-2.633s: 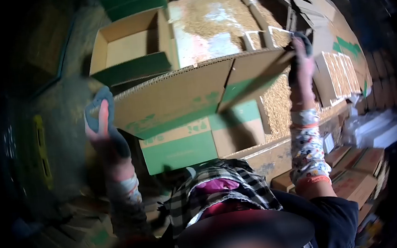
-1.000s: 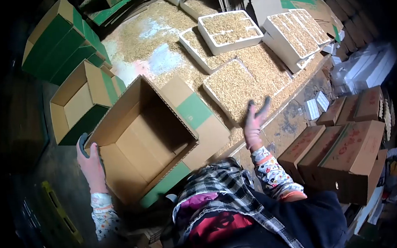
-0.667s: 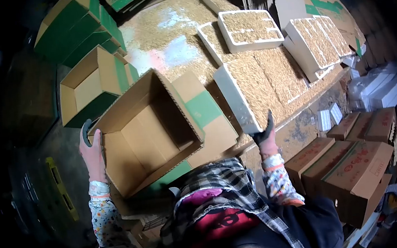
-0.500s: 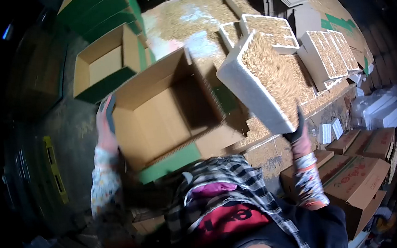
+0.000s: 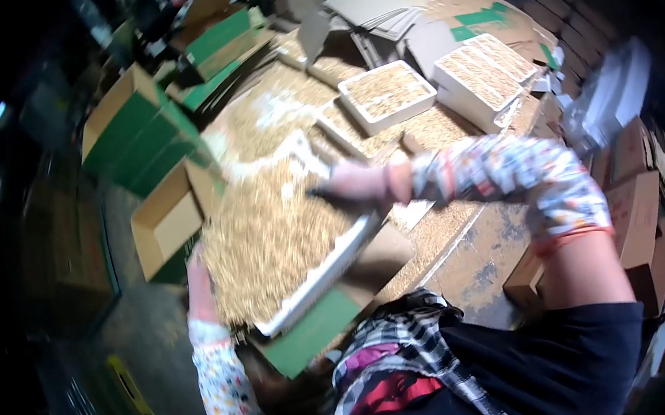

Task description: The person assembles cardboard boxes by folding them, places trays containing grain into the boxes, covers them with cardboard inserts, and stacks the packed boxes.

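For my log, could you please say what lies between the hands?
The head view shows a white tray with tan contents between the left hand and right hand.

Right hand (image 5: 354, 187) gripping the edge of a blurred white tray (image 5: 317, 279) of tan flakes (image 5: 271, 233), green carton (image 5: 309, 334) beneath, left hand (image 5: 200, 288) alongside, flat cardboard (image 5: 373, 5) behind.

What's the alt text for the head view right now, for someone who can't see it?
A white foam tray heaped with tan, grainy bits, blurred, covers much of a green and brown cardboard box; a pink-gloved right hand is at the tray's upper right, a pink-gloved left hand at its left. More filled white foam trays stand beyond.
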Demonstrator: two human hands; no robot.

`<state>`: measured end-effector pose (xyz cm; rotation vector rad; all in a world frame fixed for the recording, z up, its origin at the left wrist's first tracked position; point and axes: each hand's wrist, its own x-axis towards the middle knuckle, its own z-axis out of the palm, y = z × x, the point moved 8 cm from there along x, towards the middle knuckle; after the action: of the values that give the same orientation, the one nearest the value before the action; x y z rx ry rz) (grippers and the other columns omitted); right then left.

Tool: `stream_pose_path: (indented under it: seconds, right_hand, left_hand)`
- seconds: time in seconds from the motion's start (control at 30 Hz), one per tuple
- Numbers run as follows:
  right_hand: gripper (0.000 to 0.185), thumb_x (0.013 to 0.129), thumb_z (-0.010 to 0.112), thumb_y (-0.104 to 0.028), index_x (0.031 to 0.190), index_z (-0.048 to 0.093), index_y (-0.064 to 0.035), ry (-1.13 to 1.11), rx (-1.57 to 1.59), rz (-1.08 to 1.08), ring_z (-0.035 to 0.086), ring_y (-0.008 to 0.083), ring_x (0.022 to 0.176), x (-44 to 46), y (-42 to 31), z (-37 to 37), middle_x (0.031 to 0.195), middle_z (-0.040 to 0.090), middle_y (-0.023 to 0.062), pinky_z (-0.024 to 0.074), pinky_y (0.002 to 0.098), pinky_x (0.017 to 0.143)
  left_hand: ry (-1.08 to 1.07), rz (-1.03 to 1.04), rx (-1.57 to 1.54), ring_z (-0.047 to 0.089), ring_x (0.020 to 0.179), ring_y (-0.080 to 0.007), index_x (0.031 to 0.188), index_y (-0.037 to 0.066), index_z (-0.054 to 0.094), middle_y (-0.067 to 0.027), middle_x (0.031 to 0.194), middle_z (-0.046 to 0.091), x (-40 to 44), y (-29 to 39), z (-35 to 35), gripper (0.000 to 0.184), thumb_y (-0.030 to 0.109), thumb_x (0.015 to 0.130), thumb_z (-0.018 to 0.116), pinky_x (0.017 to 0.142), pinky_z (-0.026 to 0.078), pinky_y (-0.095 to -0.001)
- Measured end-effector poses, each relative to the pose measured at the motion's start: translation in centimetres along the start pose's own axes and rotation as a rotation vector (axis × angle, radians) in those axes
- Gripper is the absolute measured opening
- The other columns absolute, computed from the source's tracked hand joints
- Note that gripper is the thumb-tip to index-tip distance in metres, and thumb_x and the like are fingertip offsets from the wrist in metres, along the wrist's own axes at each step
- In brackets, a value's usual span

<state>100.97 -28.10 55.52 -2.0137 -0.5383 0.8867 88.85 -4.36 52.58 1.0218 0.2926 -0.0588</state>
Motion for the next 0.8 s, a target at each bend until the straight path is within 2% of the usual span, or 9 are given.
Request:
stream_pose_path:
  seconds: [0.07, 0.13, 0.3, 0.4, 0.47, 0.5, 0.57, 0.7, 0.8]
  right_hand:
    - [0.047, 0.086, 0.058, -0.042, 0.102, 0.057, 0.0026, 0.069, -0.67, -0.507, 0.062, 0.0273, 0.08, 3.1, 4.0, 3.4, 0.094, 0.062, 0.0201, 0.05, 0.0382, 0.071]
    - [0.05, 0.086, 0.058, -0.032, 0.123, 0.047, 0.0001, 0.339, 0.159, -0.239, 0.056, 0.0342, 0.105, 1.7, 4.1, 0.1, 0.118, 0.052, 0.0263, 0.0461, 0.0388, 0.089]
    - [0.054, 0.079, 0.068, -0.015, 0.127, 0.044, -0.0071, 0.588, 0.027, -1.193, 0.044, 0.0343, 0.121, 2.4, -0.6, -11.9, 0.13, 0.044, 0.0193, 0.0368, 0.0394, 0.103]
    - [0.051, 0.072, 0.07, -0.017, 0.119, 0.051, -0.0074, 1.092, -0.641, -0.713, 0.048, 0.032, 0.112, 12.0, 7.7, -27.6, 0.122, 0.048, 0.0183, 0.0409, 0.0442, 0.096]
    - [0.062, 0.07, 0.067, -0.027, 0.127, 0.048, -0.0101, 1.281, -1.27, -0.287, 0.038, 0.0372, 0.123, 19.6, 16.6, -36.1, 0.128, 0.044, 0.0205, 0.0217, 0.0529, 0.107]
    - [0.057, 0.079, 0.057, -0.026, 0.131, 0.044, -0.0098, 1.068, -1.403, 0.07, 0.033, 0.0364, 0.127, 21.3, 18.1, -39.8, 0.132, 0.042, 0.0193, 0.0169, 0.0567, 0.108]
    - [0.043, 0.087, 0.046, -0.016, 0.129, 0.048, -0.0143, 1.065, -1.499, 0.117, 0.041, 0.0308, 0.12, 24.6, 20.8, -45.2, 0.122, 0.048, 0.0146, 0.0253, 0.0526, 0.104]
    - [0.035, 0.082, 0.053, -0.013, 0.117, 0.052, -0.0119, 1.146, -1.349, -0.106, 0.055, 0.0254, 0.094, 22.5, 13.7, -46.4, 0.098, 0.058, 0.0098, 0.0451, 0.0386, 0.078]
    - [0.025, 0.079, 0.059, -0.014, 0.102, 0.056, -0.0057, 1.247, -0.872, -0.232, 0.061, 0.0337, 0.079, 14.5, 6.1, -46.6, 0.084, 0.061, 0.0187, 0.0477, 0.0425, 0.068]
  left_hand:
    - [0.296, 0.24, 0.782, 0.057, 0.104, -0.0196, 0.121, -0.005, 0.051, -0.0118, 0.116, 0.059, 0.6, 0.5, -6.5, 0.041, 0.01, 0.082, 0.053, 0.089, 0.045, -0.0304]
    - [0.386, 0.337, 1.065, 0.057, 0.099, -0.0192, 0.114, -0.006, 0.055, -0.014, 0.109, 0.062, 2.1, 0.7, -10.6, 0.041, 0.006, 0.074, 0.057, 0.087, 0.044, -0.03]
    - [0.526, 0.188, 1.369, 0.06, 0.086, -0.0215, 0.102, -0.005, 0.057, -0.0164, 0.09, 0.064, 1.9, 2.8, -3.4, 0.033, 0.004, 0.07, 0.059, 0.08, 0.046, -0.0319]
    - [0.627, 0.087, 1.38, 0.061, 0.083, -0.0214, 0.098, -0.004, 0.058, -0.0166, 0.088, 0.064, 1.8, 2.8, -0.7, 0.031, 0.005, 0.069, 0.059, 0.078, 0.047, -0.0309]
    - [0.68, 0.084, 1.339, 0.061, 0.079, -0.0208, 0.096, -0.003, 0.058, -0.0152, 0.084, 0.064, 1.8, 2.8, -0.6, 0.029, 0.005, 0.068, 0.061, 0.074, 0.048, -0.0307]
    - [0.731, 0.041, 1.301, 0.06, 0.074, -0.0189, 0.094, -0.004, 0.058, -0.0136, 0.08, 0.063, 1.5, 2.6, -1.2, 0.028, 0.005, 0.067, 0.061, 0.071, 0.047, -0.0303]
    - [0.775, 0.05, 1.328, 0.059, 0.07, -0.0178, 0.09, -0.004, 0.058, -0.0121, 0.076, 0.063, 2.0, 3.4, 0.3, 0.026, 0.006, 0.065, 0.061, 0.068, 0.048, -0.0304]
    - [0.818, -0.222, 1.372, 0.048, 0.118, -0.0364, 0.126, -0.007, 0.046, -0.0275, 0.124, 0.052, 1.6, 3.2, 0.7, 0.067, 0.026, 0.075, 0.071, 0.102, 0.037, -0.0397]
    - [0.731, 0.152, 1.275, 0.062, 0.073, -0.0192, 0.092, -0.004, 0.058, -0.0137, 0.078, 0.064, 1.9, 3.3, -0.5, 0.03, 0.006, 0.065, 0.065, 0.068, 0.048, -0.0304]
